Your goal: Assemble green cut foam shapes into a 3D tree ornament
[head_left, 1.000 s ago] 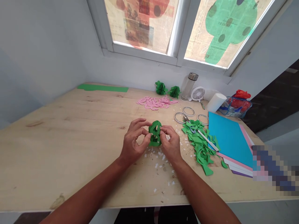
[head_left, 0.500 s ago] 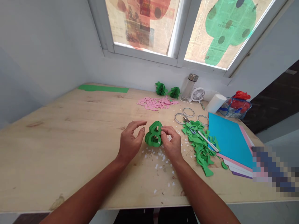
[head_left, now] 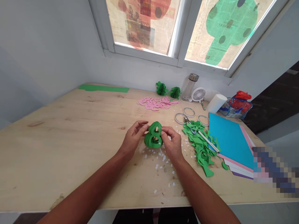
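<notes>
A green layered paper cutout, shaped like a figure eight with two openings, stands between my hands above the table. My right hand pinches its right edge between thumb and fingers. At its left edge, the thumb and fingers of my left hand close on the back layers; the exact contact is partly hidden. Small white paper bits lie scattered on the table under and in front of the cutout.
Green paper scraps with a white pen and scissors lie right, beside tape rolls and coloured sheets. Behind are pink cutouts, green paper pieces, a bottle, a fan and a green strip.
My left hand has moved right, from apart with thumb and fingers spread to the left edge of the green cutout. The right hand keeps its pinch on the cutout.
</notes>
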`<action>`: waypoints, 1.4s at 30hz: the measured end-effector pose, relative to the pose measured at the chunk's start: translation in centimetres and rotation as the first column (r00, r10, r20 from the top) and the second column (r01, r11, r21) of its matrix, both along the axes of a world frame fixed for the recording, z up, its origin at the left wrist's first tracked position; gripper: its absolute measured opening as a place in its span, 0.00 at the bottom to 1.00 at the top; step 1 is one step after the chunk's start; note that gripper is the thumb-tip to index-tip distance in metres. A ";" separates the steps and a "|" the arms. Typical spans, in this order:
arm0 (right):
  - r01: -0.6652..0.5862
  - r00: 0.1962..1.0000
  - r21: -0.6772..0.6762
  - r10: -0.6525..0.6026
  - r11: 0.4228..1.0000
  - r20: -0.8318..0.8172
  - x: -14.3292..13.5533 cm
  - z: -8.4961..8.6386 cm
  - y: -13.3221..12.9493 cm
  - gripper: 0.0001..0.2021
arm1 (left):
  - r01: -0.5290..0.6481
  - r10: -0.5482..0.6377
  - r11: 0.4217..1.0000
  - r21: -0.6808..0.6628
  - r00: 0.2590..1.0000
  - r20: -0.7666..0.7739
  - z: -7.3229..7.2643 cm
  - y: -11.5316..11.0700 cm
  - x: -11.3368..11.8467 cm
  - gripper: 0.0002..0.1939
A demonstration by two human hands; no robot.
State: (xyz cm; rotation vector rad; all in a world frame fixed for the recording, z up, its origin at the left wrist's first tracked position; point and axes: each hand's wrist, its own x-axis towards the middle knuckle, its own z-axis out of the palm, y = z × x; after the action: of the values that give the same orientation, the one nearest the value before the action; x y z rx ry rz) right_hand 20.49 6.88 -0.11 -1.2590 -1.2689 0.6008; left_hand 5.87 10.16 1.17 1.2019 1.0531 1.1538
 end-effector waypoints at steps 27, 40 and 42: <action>-0.017 0.979 -0.131 -0.010 0.991 -0.204 -0.1 -0.3 0.3 0.10 | 0.175 -0.175 0.985 0.010 0.978 0.110 0.2 -0.6 0.3 0.17; 0.044 0.999 -0.137 -0.046 0.990 -0.008 0.1 -0.4 0.1 0.08 | 0.143 -0.147 0.989 0.047 0.985 0.095 0.4 -0.8 0.3 0.15; 0.062 0.998 -0.125 -0.057 0.990 0.037 0.0 -0.4 0.0 0.08 | 0.152 -0.156 0.987 0.051 0.983 0.098 0.4 -0.8 0.3 0.15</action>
State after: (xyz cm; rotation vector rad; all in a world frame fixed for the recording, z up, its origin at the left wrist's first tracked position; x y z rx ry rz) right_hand 20.53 6.84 -0.49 -1.4119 -1.2323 0.6268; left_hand 6.14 9.31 1.57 1.2234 0.8468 1.1099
